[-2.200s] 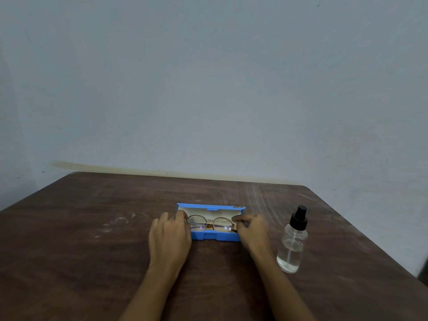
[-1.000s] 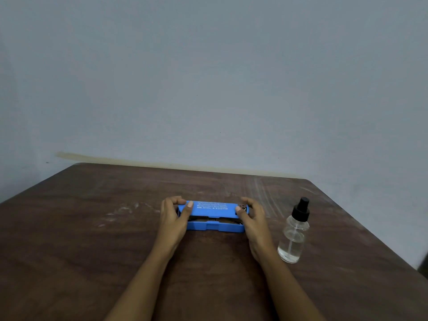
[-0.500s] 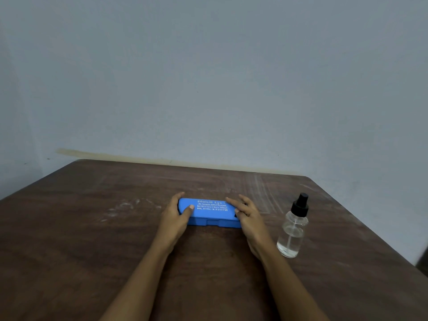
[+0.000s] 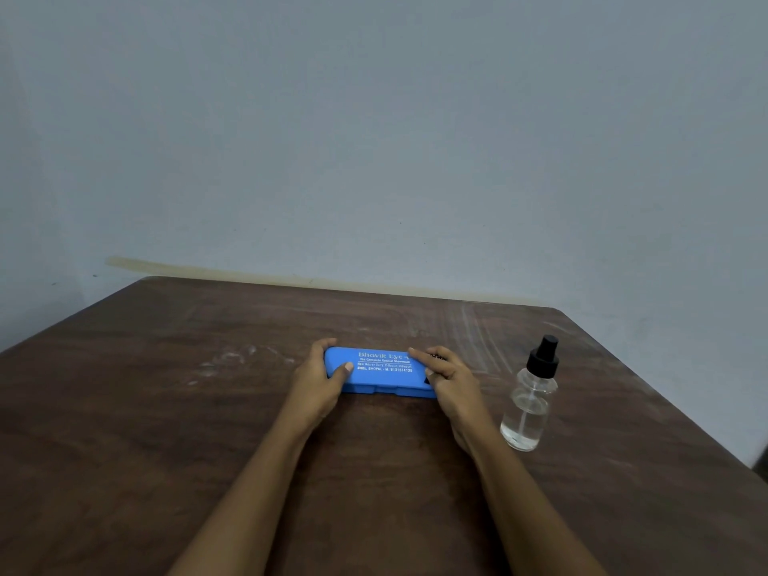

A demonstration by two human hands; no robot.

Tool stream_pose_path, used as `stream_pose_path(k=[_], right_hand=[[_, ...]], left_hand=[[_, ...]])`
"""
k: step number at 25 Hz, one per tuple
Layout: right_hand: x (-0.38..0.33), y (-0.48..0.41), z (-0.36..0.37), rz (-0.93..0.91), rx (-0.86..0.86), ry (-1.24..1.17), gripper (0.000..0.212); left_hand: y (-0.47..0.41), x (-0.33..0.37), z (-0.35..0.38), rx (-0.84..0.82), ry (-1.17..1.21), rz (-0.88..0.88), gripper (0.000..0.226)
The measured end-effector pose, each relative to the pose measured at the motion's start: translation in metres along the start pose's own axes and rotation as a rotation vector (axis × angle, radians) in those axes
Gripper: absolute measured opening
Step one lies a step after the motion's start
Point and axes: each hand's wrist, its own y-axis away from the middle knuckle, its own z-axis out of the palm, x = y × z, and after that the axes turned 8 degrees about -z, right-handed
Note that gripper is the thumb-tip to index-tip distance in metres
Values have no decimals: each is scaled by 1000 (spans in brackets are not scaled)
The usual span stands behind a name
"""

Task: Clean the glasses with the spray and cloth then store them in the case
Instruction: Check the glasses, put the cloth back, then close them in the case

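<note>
A blue glasses case (image 4: 380,374) with white lettering on its lid lies closed in the middle of the brown table (image 4: 166,409). My left hand (image 4: 318,378) wraps its left end, thumb on the lid. My right hand (image 4: 446,378) rests on its right end with the forefinger laid across the lid. The glasses are hidden inside the case. A clear spray bottle (image 4: 530,399) with a black nozzle stands upright to the right of my right hand. No cloth is in view.
A plain grey-blue wall rises behind the table. The table's right edge runs diagonally just past the bottle. Pale scuff marks (image 4: 232,359) streak the tabletop to the left of the case.
The case stood open with the glasses showing; both hands folded the lid down and it is now closed. The hands have stayed on its two ends.
</note>
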Motion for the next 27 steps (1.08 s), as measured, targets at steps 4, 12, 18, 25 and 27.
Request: stream_pose_path(k=[4,12,18,25,27], right_hand=[[-1,-1,-1,-4,-7,3,37],[4,5,3,-26,100,81,40],[1,17,5,73,276,-119,38],[-3,46,-1,73,273,-141,42],[-5,53,-6,87,268,-160,43]], left_hand=[[1,3,0,-1,-45,-9,47],[4,1,0,34,-34,33,48],[18,2,0,105,12,63,53],[48,4,-8,95,134,15,49],[56,3,-9,75,139,8,49]])
